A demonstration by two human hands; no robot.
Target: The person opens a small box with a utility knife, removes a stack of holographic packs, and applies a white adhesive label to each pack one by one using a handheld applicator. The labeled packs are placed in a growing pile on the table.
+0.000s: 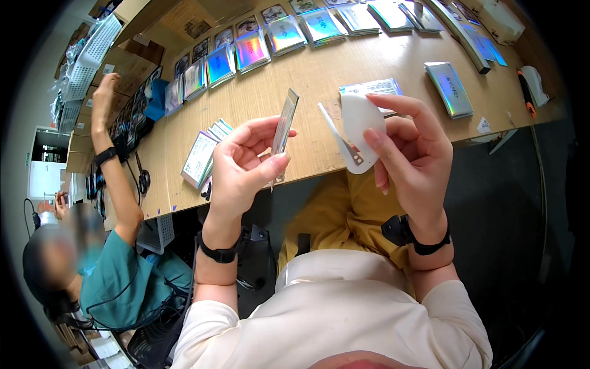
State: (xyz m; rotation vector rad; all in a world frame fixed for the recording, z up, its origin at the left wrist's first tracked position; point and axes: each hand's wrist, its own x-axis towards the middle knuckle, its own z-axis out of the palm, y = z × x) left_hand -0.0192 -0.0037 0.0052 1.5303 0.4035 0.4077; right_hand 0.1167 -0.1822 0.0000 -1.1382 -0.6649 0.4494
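Cream shirt (350, 307) fills the foreground, left hand (246, 165) pinching a thin packet (284, 123), right hand (415, 157) holding a rounded white piece (361, 120).

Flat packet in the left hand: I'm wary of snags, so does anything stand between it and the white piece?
Only fingertips of the left hand show past the flat packet; otherwise an open gap lies before the white piece.
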